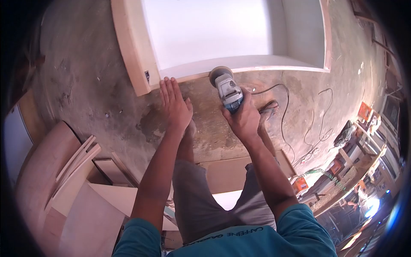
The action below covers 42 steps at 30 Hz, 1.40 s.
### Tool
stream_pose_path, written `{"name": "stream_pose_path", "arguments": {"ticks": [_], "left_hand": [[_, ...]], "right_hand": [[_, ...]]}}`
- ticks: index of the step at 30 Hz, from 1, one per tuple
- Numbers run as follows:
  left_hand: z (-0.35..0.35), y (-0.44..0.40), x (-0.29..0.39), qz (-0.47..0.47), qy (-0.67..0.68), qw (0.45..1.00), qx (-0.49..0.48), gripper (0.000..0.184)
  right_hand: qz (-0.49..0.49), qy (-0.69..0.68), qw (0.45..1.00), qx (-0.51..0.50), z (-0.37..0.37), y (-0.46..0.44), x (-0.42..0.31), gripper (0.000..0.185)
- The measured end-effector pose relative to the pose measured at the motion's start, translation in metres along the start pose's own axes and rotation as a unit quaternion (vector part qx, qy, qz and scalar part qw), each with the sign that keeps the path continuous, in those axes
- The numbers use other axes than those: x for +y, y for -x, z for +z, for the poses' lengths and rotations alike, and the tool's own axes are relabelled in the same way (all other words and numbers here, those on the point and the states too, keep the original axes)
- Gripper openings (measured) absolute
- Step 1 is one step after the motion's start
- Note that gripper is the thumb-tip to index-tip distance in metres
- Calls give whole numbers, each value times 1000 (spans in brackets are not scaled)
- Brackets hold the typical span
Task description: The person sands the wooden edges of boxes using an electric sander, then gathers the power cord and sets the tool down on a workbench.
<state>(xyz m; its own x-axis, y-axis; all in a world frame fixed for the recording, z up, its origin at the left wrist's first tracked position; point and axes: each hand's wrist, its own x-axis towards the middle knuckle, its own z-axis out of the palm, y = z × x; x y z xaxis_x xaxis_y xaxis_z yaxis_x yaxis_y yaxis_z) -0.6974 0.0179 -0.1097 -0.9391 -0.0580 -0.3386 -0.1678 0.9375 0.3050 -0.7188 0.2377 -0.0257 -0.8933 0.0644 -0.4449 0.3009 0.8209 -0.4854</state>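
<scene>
Holding the angle grinder (231, 92) in the R hand (244, 116), fingers closed round the body; disc (220, 73) is over the near edge of the open box frame (192, 77) on the floor (98, 81). L hand (175, 105) lies flat, fingers straight, gripping nothing, tips at that same edge near the L corner. Looks like edge smoothing, IMO. To do it well: disc near-flat, light pressure, even passes, no dwelling or it'll gouge. One-handed = kickback risk; L hand should brace well clear of the disc. Mind the cord (286, 92), runs near the R foot (271, 106). Can't see: disc underside, edge under it, thumb/finger wrap below the body, switch pos. Can't tell if disc is spinning or actually touching wood. Far side of frame cut off at top; img edges dark.
</scene>
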Motion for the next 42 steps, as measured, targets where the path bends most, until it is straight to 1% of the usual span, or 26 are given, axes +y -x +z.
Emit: {"name": "stream_pose_path", "arguments": {"ticks": [3,8,9,11,12,14,17,18,20,21,22,23,24,26,27,28,29,30,31,32,35,38,41,42], "left_hand": [[12,6,17,-33,-11,999,5,93],[26,12,55,-52,-10,998,24,93],[25,11,69,-49,-20,998,16,92],[25,7,97,-43,-39,998,-1,91],[27,3,110,-23,-31,999,9,91],[32,-5,135,17,-16,999,28,90],[33,-15,174,30,18,997,66,91],[36,-14,182,9,11,999,45,89],[46,-13,189,-33,0,999,11,87],[47,-13,188,-31,-5,999,10,85],[48,-8,187,-27,-7,1000,7,83],[51,-3,186,-23,-6,1000,2,82],[55,2,181,-8,-29,999,20,79],[60,10,167,21,-71,996,55,74],[54,10,170,-57,74,995,40,71],[43,7,176,-133,216,967,22,68],[36,4,177,-208,350,913,2,65],[40,-2,164,-294,489,821,22,64],[47,-9,143,-371,610,699,40,63],[52,-17,133,-436,709,552,56,61],[55,-45,151,-431,742,508,68,59],[66,-62,168,-418,721,548,71,57],[70,-75,177,-463,709,518,119,39],[76,-79,172,-466,711,512,123,37]], "right_hand": [[0,-22,999,24,-24,-6,29,82],[45,-21,998,27,-66,-18,75,81],[58,-24,998,26,-75,-21,84,81],[40,-10,997,69,-88,-25,102,79],[31,-1,995,91,-96,-28,113,79],[51,-21,994,89,-109,-34,137,79],[95,-47,990,92,-134,-42,156,79],[109,-57,988,91,-139,-43,159,79],[98,-74,988,92,-134,-42,163,78],[95,-79,988,96,-134,-41,165,77],[104,-93,988,63,-132,-40,160,78],[95,-65,993,29,-126,-38,155,78],[88,-36,995,-6,-120,-36,149,77],[49,-31,997,-45,-115,-32,125,75],[33,-35,998,-46,-108,-31,118,76],[18,-38,998,-48,-101,-31,115,76],[2,-42,998,-50,-97,-31,116,76],[10,-49,997,-51,-100,-32,119,76],[18,-57,997,-51,-105,-34,122,76],[25,-64,996,-50,-110,-37,126,76],[28,-68,997,14,-138,-48,156,77],[100,-45,994,1,-181,-67,188,76],[99,-60,992,57,-209,-80,240,77],[109,-62,990,68,-222,-83,254,77]]}}
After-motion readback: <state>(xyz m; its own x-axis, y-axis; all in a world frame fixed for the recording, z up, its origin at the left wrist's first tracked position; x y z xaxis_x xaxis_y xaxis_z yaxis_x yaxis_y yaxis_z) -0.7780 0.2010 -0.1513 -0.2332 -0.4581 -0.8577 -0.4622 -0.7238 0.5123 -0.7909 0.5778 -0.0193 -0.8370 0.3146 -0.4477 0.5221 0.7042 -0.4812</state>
